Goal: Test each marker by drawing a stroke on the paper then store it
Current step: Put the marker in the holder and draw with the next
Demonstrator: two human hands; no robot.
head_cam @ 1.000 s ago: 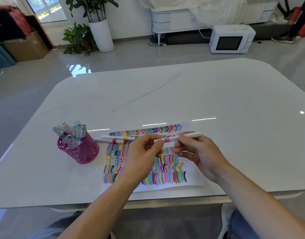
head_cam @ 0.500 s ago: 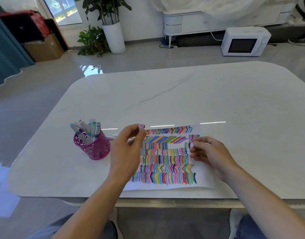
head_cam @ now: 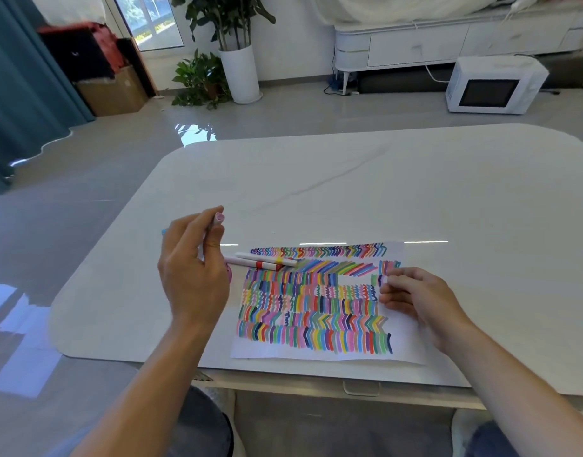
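A paper point(head_cam: 407, 346) covered in coloured strokes lies near the table's front edge. My right hand point(head_cam: 415, 296) rests on its right side, fingers curled and pinching a white marker point(head_cam: 386, 279) that they mostly hide. My left hand point(head_cam: 191, 272) hovers left of the paper and pinches a marker cap point(head_cam: 219, 217) with a pink end, held upright. The pink marker holder point(head_cam: 230, 274) is almost wholly hidden behind that hand; one blue marker tip point(head_cam: 163, 231) peeks out. A yellow-banded marker point(head_cam: 277, 260) and a red-banded marker point(head_cam: 261, 265) lie at the paper's top left.
The white table point(head_cam: 349, 192) stretches far beyond the paper. On the floor behind stand a white microwave point(head_cam: 491, 87), a potted plant point(head_cam: 239, 74) and a cardboard box point(head_cam: 112, 94). My knees are under the front edge.
The two hands have pulled apart. My left hand has lifted up and left with the pink-ended cap and now covers the holder. My right hand has dropped to the paper's right side.
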